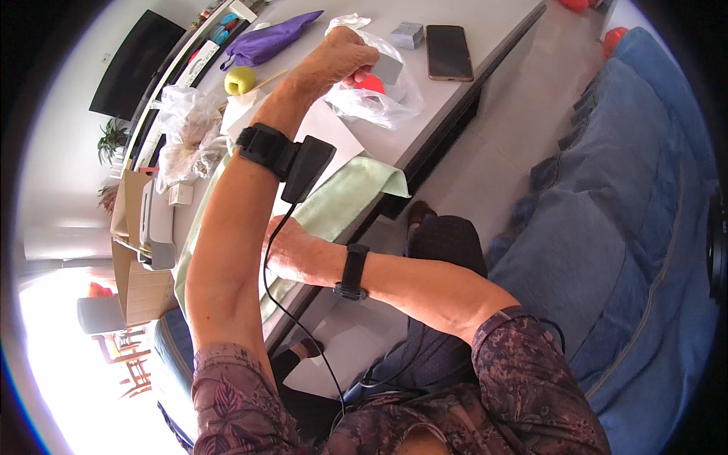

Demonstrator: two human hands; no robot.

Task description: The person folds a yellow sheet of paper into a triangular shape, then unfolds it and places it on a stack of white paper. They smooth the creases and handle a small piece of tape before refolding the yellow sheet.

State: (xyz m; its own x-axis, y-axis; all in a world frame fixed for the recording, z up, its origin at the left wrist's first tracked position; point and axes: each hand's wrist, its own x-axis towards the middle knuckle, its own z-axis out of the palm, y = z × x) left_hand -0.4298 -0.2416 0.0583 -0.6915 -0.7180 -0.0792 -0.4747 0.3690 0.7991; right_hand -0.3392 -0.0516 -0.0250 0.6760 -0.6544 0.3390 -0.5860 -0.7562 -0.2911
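My left hand (348, 57) is over a clear plastic bag (406, 96) on the table, its fingers curled. A red piece (371, 84) and a flat grey piece (388, 69) lie at its fingertips; whether it grips anything is hidden. My right hand (296, 253) rests low over the near table edge, by a light green cloth (352, 196) and white paper (333, 136). My left forearm covers its fingers, so its hold cannot be seen. A small stack of grey pieces (407, 35) and a smartphone (449, 53) lie beyond the bag.
A purple cloth bag (267, 42), a yellow-green ring-shaped roll (239, 80) and filled plastic bags (190, 122) are on the table's far side. A cardboard box (145, 296) and a white device (156, 227) stand at left. A blue-covered sofa (603, 227) is at right. A black cable hangs from my left wrist strap.
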